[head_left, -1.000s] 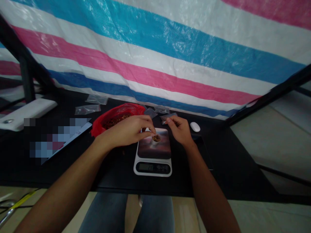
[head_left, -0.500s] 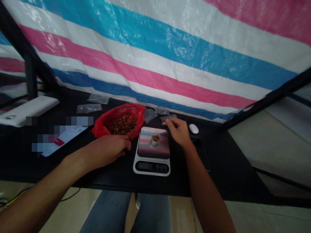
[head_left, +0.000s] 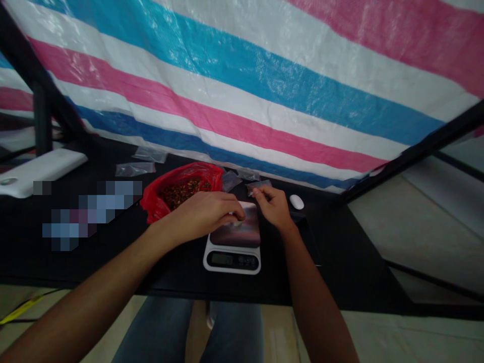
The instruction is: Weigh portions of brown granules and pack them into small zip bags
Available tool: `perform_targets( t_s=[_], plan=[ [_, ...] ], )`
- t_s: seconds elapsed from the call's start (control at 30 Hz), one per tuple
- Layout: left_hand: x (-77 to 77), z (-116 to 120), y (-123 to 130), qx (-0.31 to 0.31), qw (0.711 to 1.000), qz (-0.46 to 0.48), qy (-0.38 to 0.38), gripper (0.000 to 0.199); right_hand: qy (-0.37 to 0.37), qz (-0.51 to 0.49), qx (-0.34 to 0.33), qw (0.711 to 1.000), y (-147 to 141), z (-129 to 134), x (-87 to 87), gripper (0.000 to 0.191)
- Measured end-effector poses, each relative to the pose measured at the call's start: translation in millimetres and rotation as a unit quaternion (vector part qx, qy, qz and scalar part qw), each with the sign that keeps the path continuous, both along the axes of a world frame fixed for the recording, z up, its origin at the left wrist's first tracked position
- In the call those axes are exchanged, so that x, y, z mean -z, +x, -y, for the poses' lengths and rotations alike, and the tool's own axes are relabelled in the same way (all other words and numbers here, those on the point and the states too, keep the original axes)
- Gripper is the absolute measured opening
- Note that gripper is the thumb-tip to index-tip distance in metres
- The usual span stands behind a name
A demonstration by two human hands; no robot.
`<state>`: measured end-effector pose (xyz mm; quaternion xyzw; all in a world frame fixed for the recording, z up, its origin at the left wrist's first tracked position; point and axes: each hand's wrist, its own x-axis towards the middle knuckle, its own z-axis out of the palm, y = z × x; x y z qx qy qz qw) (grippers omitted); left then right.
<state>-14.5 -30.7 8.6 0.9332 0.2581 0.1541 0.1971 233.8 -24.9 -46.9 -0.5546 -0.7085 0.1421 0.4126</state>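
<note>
My left hand [head_left: 212, 214] is over the kitchen scale [head_left: 232, 259], its fingers pinched at the small white cup [head_left: 238, 224] on the weighing plate. The fingers mostly cover the cup, and what they pinch is hidden. Just left of the scale lies an open red plastic bag [head_left: 153, 204] full of small brown dried pieces [head_left: 179, 192], partly behind my left hand. My right hand [head_left: 273, 205] is closed beyond the scale's right side, thumb and finger on a small clear plastic bag [head_left: 250, 188] with something dark in it.
More clear plastic bags [head_left: 135, 169] lie along the back of the black table [head_left: 174, 267]. A white computer mouse [head_left: 297, 202] sits right of my right hand. A dark flat object [head_left: 304, 232] lies beside my right forearm. At far left is a white device [head_left: 43, 171]. Striped sheeting [head_left: 242, 101] hangs behind.
My left hand has moved right, from the red bag's near edge to the cup on the scale. My right hand stays at the small plastic bag. The view has shifted slightly.
</note>
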Motion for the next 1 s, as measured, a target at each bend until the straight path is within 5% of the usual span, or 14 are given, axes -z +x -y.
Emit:
perform_targets(
  t_s=[0.27, 0.5, 0.73, 1.0],
  plan=[
    [0.3, -19, -22, -0.043, 0.997, 0.052, 0.029, 0.024, -0.011, 0.019, -0.002, 1.0, -1, 1, -2.0, 0.039],
    [8.1, -62, -54, -0.114, 0.976, -0.156, -0.098, 0.033, -0.013, 0.017, -0.007, 1.0, -2, 1, 0.8, 0.037],
    [30.2, -68, -52, -0.105, 0.982, -0.133, -0.081, 0.024, -0.012, 0.045, -0.005, 0.999, -1, 1, 1.4, 0.039],
    [22.9, -68, -58, -0.136, 0.983, -0.114, -0.037, 0.026, -0.023, 0.046, -0.004, 0.999, -3, 2, 0.1, 0.037]
  ],
)
